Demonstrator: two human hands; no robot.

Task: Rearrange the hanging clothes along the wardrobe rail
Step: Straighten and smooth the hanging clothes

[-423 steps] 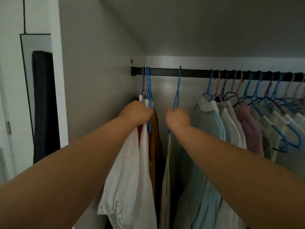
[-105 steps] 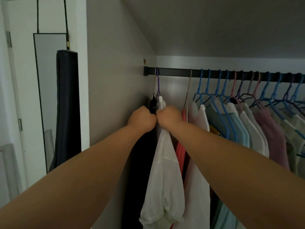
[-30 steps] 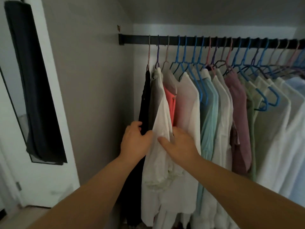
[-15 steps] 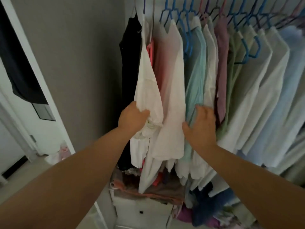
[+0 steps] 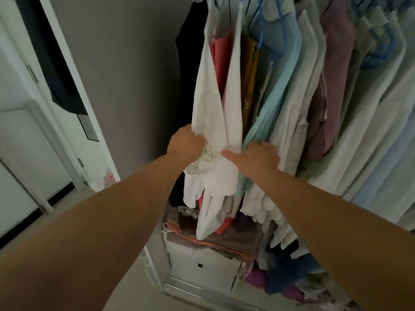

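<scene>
1. I am clutching the bunched lower part of a white blouse [image 5: 207, 104] in my left hand [image 5: 185, 144], fingers curled into the cloth beside its green embroidery.
2. My right hand [image 5: 258, 157] is grasping too: its thumb is pressing the second white garment [image 5: 233, 102] toward the first, and its fingers are curling behind the edge of the light blue shirt [image 5: 278, 90].
3. Both white pieces are hanging at the left end of the row, gathered together between my two grips.
4. A black garment [image 5: 189, 63] is hanging left of them, next to the grey side wall [image 5: 134, 75].
5. A coral top [image 5: 221, 57] is showing between the two white pieces, and a mustard garment [image 5: 249, 70] is hanging just right of them.
6. Farther right are hanging pale white shirts and a mauve shirt [image 5: 332, 70], some on blue hangers [image 5: 379, 50].
7. The rail itself is out of view above.
8. Below the clothes, folded laundry [image 5: 215, 241] is lying on a white drawer unit [image 5: 202, 265].
</scene>
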